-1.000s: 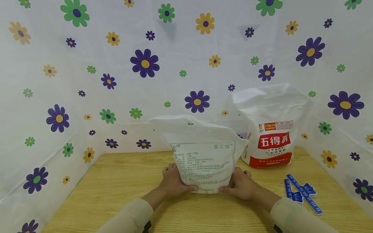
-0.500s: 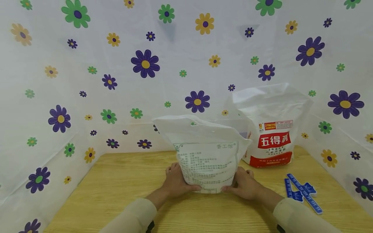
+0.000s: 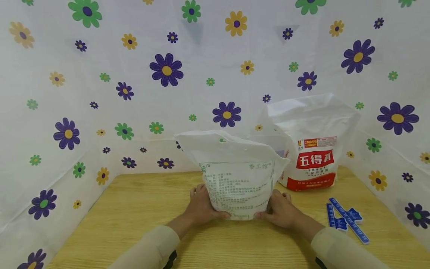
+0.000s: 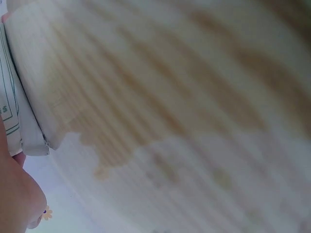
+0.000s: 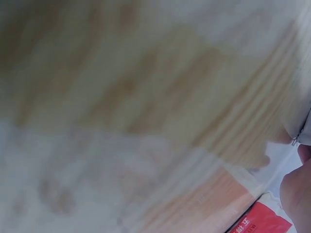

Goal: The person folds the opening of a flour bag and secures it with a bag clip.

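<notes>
A white flour bag [image 3: 240, 183] with green print stands upright on the table in the head view, its top edge loose and leaning a little. My left hand [image 3: 202, 207] grips its lower left side, thumb on the front face. The lower right side is held by my right hand [image 3: 283, 211], the thumb again on the front. The other fingers are partly hidden behind the bag's sides. In the left wrist view, the bag [image 4: 10, 107] and part of my left hand [image 4: 22, 196] show at the left edge. Part of my right hand [image 5: 297, 194] shows in the right wrist view.
A larger white flour bag [image 3: 314, 160] with red labels stands behind, to the right. Two blue bag clips [image 3: 349, 220] lie crossed on the wooden table [image 3: 144, 209] at the right. White flower-patterned sheeting [image 3: 198, 93] encloses the back and sides.
The green-printed flour bag has shifted slightly to the right with both hands on it. The head view has tilted slightly. The red-labelled bag and the clips stay in place.
</notes>
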